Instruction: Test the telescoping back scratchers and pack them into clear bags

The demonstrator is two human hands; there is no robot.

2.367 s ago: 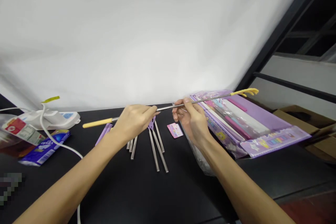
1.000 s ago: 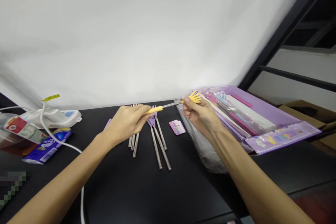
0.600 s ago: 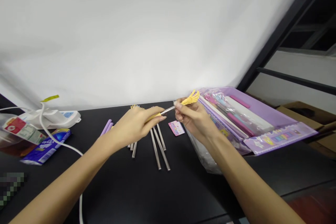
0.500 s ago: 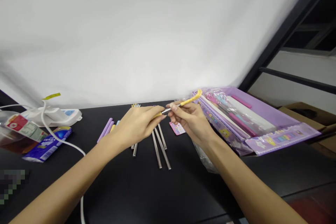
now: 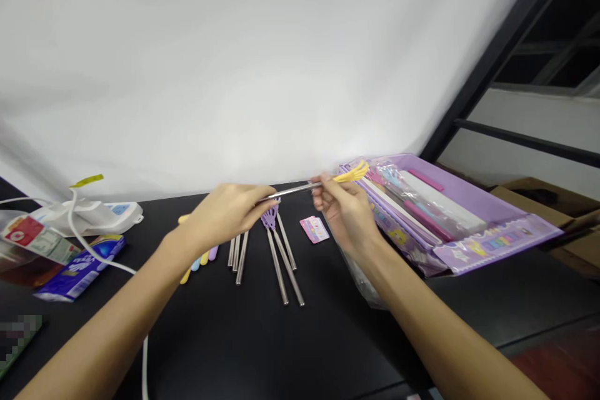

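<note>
Yellow-headed scratcher [image 5: 297, 189]: up above the black table [image 5: 262, 356], toward the far edge, shaft nearly level and its yellow claw end tilted slightly up. I can see bare metal only between the two hands; the rest is covered by fingers. A short yellow piece [image 5: 183, 219] shows beyond the left wrist; I cannot tell from my feed whether it is this scratcher's handle.

Left hand [image 5: 229, 212]: closed, palm down, thumb and fingers gripping the shaft; most of its fingers are out of my sight. Right hand [image 5: 344, 209]: thumb and fingertips pinching the shaft just below the claw, the other fingers loosely curled.

Purple scratchers [image 5: 269, 217] lie below the gap between the hands, heads toward the far edge; these overlap, so I make no count. Left of them, a group of metal shafts [image 5: 239, 256], upper ends hidden by the left hand. Further left, coloured handles [image 5: 195, 264], partly covered by the left forearm.

Pink card [image 5: 314, 229]: flat, between the purple scratchers and the purple box [image 5: 452, 190]. Box sits at the table's right side, holding wrapped items [image 5: 422, 203]; glare on the film blurs them for me. Clear plastic bag [image 5: 368, 287] along its left side, partly behind the right forearm.

Left end, near the far edge: white power strip [image 5: 117, 217], blue packet [image 5: 84, 269], and a clear container [image 5: 14, 269] cut off by the view. Dark object [image 5: 16, 340] at lower left: pixelated, unreadable.
</note>
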